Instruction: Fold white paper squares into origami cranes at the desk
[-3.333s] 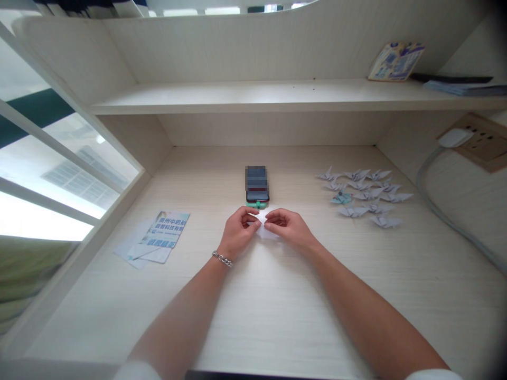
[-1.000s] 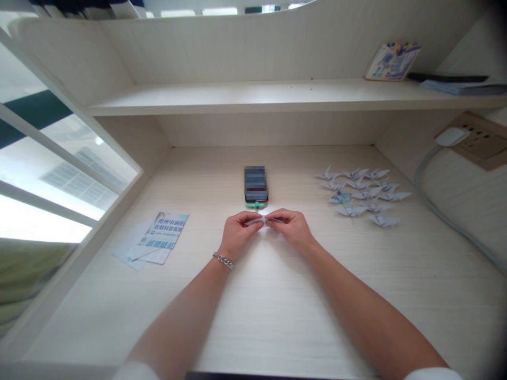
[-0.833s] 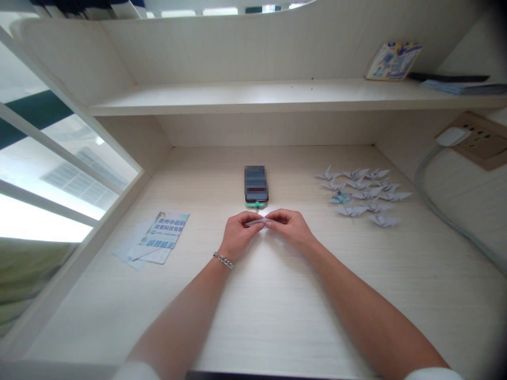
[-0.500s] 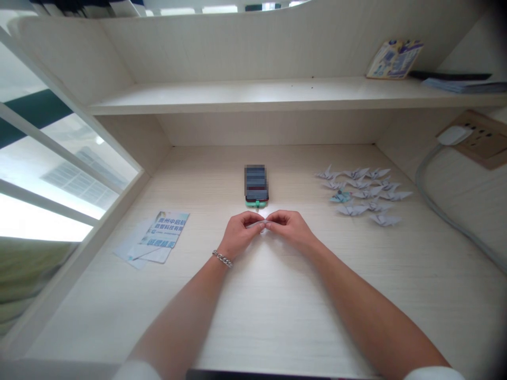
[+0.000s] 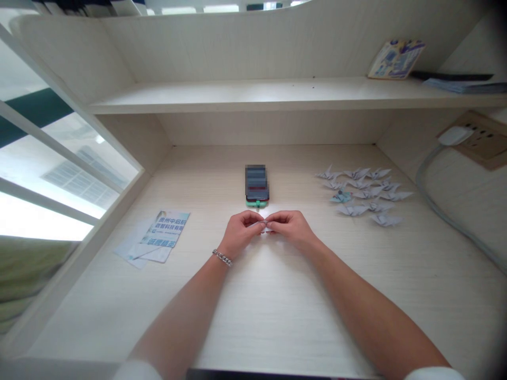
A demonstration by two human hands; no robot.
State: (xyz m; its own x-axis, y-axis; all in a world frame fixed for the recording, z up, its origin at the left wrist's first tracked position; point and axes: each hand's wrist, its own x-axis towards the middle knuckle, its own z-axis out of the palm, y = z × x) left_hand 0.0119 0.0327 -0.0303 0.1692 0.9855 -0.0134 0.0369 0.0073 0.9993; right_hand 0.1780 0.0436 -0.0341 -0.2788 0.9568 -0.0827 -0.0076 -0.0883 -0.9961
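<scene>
My left hand (image 5: 240, 233) and my right hand (image 5: 288, 227) meet at the middle of the desk, fingertips pinched together on a small folded piece of white paper (image 5: 263, 225). Most of the paper is hidden between the fingers. A chain bracelet sits on my left wrist. Just beyond the hands lies a phone (image 5: 256, 184) with a green end, screen up.
Several folded paper cranes (image 5: 362, 191) lie in a cluster at the right. Printed leaflets (image 5: 158, 237) lie at the left. A shelf (image 5: 253, 95) runs above the desk, with a booklet (image 5: 395, 59) on it. A wall socket and grey cable (image 5: 435, 174) are at the far right.
The paper was spread wider between my hands earlier; now my fingertips have drawn close together and the paper is folded small and mostly hidden. The hands stayed in the same spot.
</scene>
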